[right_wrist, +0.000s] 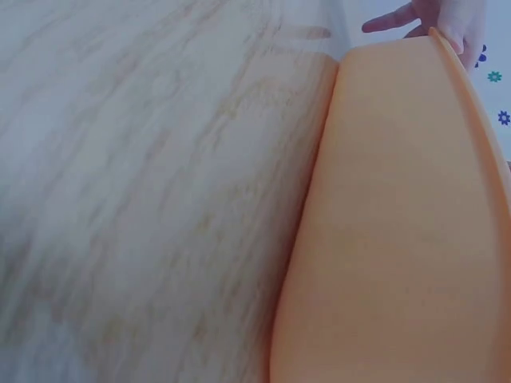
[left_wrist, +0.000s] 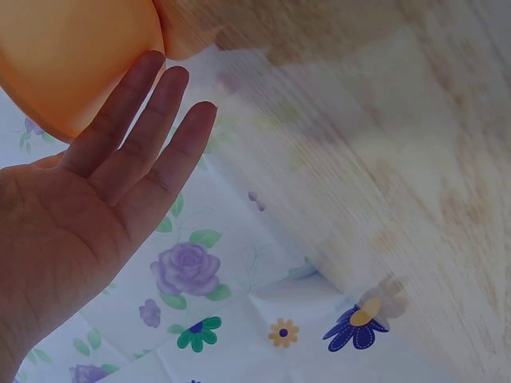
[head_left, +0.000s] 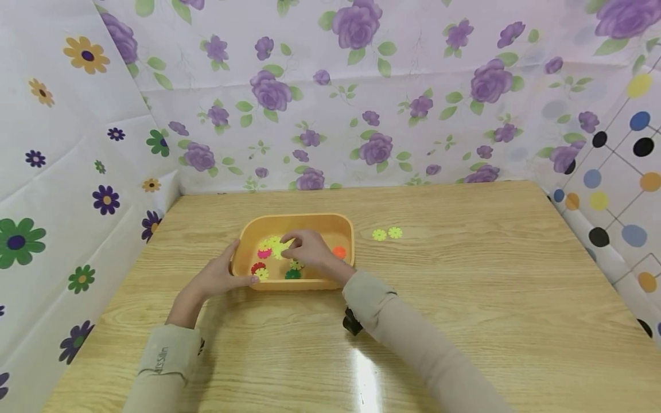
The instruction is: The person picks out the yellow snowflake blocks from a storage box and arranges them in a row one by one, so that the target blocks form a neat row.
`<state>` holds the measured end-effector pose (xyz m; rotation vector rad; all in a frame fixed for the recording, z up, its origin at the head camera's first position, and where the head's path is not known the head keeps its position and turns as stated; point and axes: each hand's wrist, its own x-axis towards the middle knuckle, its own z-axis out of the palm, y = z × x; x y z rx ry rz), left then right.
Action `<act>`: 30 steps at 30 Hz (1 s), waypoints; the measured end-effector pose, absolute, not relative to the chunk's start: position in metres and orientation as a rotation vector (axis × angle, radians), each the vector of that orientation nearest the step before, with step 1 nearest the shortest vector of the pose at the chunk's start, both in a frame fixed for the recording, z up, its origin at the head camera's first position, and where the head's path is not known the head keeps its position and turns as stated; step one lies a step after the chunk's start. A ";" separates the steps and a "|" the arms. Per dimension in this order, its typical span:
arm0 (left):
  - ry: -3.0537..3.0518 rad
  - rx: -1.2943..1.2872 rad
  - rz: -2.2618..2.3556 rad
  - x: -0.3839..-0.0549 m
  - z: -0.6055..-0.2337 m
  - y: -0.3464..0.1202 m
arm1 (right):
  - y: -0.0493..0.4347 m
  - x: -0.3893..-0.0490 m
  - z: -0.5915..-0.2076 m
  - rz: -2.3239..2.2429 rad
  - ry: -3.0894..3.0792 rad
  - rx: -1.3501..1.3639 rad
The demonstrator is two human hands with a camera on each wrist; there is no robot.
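An orange plastic basket [head_left: 302, 284] stands on the table, with several snowflake-shaped plastic pieces inside. Yellow pieces [head_left: 272, 243] lie in its left half, near a pink piece [head_left: 264, 253], a red piece [head_left: 257, 267] and a green piece [head_left: 292, 275]. My left hand [head_left: 219, 275] steadies the basket's front left corner, thumb at the rim. In the left wrist view three straight fingers [left_wrist: 120, 132] reach along the outer wall. Inside the basket, my right hand [head_left: 311, 250] bends its thumb and fingers over the yellow pieces; whether it pinches one is unclear.
Two yellow snowflake pieces [head_left: 387, 233] lie on the wooden table [head_left: 465, 287] right of the basket. An orange piece [head_left: 339, 252] is at the basket's right end. Patterned sheets [head_left: 320, 115] border the table at the back and both sides.
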<state>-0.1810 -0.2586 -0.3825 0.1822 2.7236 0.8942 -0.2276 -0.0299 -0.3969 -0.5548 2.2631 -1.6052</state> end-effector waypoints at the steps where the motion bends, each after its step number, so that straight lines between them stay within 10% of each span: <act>1: 2.723 0.180 0.894 -0.181 -0.382 -0.259 | -0.028 -0.227 -0.396 -1.607 2.262 -0.568; 30: 2.704 0.164 0.931 -0.180 -0.382 -0.257 | 0.032 -0.230 -0.373 -1.563 2.349 -0.753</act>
